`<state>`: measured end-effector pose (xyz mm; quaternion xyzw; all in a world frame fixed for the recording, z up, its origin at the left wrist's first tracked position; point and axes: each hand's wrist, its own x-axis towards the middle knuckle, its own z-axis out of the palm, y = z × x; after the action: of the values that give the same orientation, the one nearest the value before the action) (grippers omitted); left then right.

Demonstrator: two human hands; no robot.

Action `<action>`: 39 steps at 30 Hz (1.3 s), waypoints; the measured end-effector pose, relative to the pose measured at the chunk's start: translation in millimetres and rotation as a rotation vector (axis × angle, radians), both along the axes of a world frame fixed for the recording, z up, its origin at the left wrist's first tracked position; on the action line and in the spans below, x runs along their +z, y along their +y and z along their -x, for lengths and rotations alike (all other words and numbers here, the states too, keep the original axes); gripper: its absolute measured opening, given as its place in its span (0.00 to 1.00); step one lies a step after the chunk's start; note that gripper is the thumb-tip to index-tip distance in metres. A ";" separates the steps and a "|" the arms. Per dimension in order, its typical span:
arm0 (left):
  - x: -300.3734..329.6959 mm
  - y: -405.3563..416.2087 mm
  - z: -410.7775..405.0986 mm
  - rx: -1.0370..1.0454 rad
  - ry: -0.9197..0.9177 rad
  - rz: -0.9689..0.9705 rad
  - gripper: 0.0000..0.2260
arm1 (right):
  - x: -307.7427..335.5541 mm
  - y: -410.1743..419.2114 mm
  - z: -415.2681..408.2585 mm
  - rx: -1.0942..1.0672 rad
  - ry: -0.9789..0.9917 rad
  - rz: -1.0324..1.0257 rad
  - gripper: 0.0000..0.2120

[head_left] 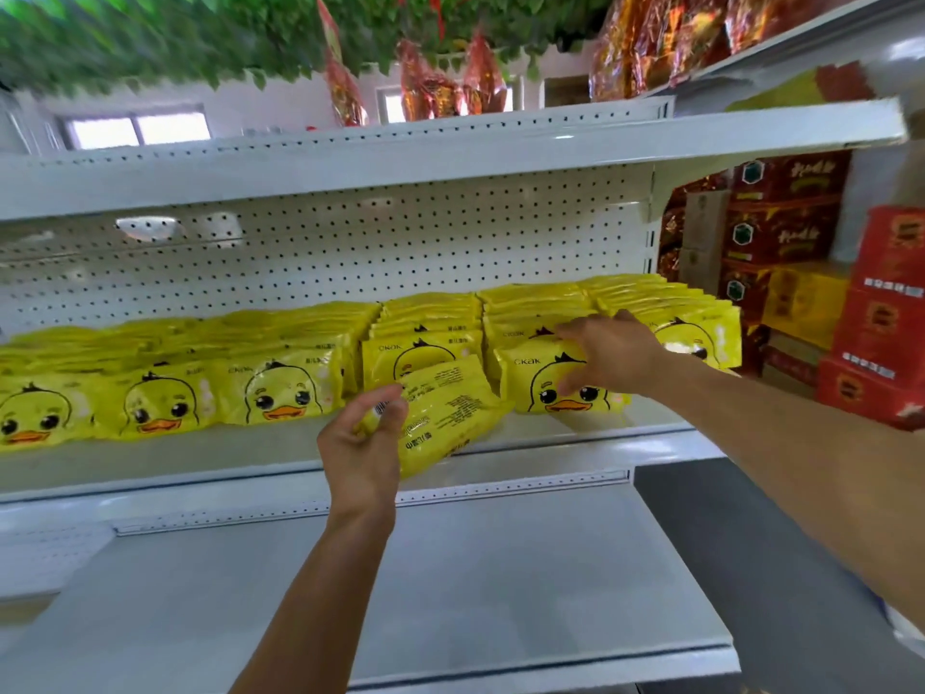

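Rows of yellow duck-face packets (280, 388) stand along a white shelf (250, 468). My left hand (365, 443) grips one yellow packet (445, 413) by its left end, back side with printed text facing me, tilted in front of the shelf edge. My right hand (610, 358) reaches over the front packet (555, 388) of the right-hand row, its fingers spread on the packet's top and its thumb down on the face.
A perforated white back panel (400, 242) rises behind the packets, under an upper shelf (350, 157). Red and yellow boxes (781, 232) are stacked at right, with red boxes (886, 318) nearer. A bare lower shelf (400, 593) juts out below. Red foil packs (660, 37) sit on top.
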<state>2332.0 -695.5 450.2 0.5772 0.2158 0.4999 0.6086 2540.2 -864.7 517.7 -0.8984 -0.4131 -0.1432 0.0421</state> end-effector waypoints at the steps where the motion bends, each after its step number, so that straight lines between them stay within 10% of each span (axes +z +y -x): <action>1: 0.8 4.9 -3.0 -0.008 0.000 0.010 0.08 | -1.1 6.3 -6.4 -0.002 -0.044 0.015 0.38; 14: 16.7 23.0 -22.1 -0.125 0.032 0.262 0.07 | -31.2 29.6 -14.7 0.245 -0.272 -0.302 0.46; 17: 25.7 20.9 -20.9 -0.257 0.051 0.436 0.02 | -36.2 41.3 9.2 0.527 -0.058 -0.409 0.35; 20: 28.8 27.3 -10.0 -0.550 -0.018 0.633 0.24 | -27.3 47.5 31.3 0.565 0.566 -0.765 0.12; 23: 27.8 33.2 5.5 -0.722 0.032 0.523 0.34 | -18.5 44.4 46.4 0.495 0.794 -0.893 0.08; 29: 33.4 31.4 10.6 -0.399 0.154 0.286 0.11 | -6.3 44.8 78.4 0.440 0.961 -0.950 0.28; 35: 28.4 37.5 8.0 -0.178 0.113 0.255 0.10 | -13.4 46.3 77.0 0.424 1.035 -0.874 0.01; 39: 44.1 42.2 6.6 -0.186 0.054 0.041 0.09 | -11.6 57.3 72.4 0.395 0.807 -0.709 0.40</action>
<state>2325.5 -653.3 494.2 0.5952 0.1879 0.4212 0.6581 2467.8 -807.4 506.2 -0.7187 -0.4509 0.0920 0.5213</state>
